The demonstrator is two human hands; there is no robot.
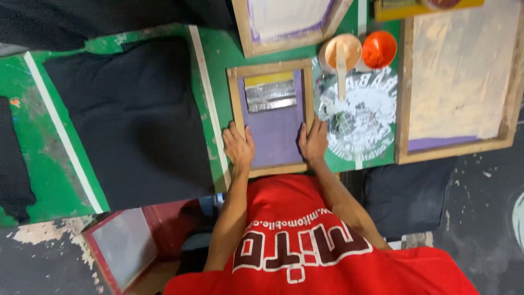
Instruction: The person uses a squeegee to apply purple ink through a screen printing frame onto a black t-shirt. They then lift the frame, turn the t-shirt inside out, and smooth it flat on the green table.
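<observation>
A small wooden screen frame (271,68) with purple mesh lies on the green table (215,54) in front of me. A squeegee (270,95) with a yellow back lies inside the frame at its far end. My left hand (238,146) grips the frame's left rail near the near corner. On the right rail, my right hand (314,141) holds the frame with its fingers laid along the wood. My red shirt fills the bottom of the view.
Black fabric (131,114) lies spread on the table to the left. A peach paint tub with a stick (340,52) and an orange tub (379,49) stand beyond a white printed design (363,117). A large wooden screen (461,76) lies at the right, another (289,22) behind.
</observation>
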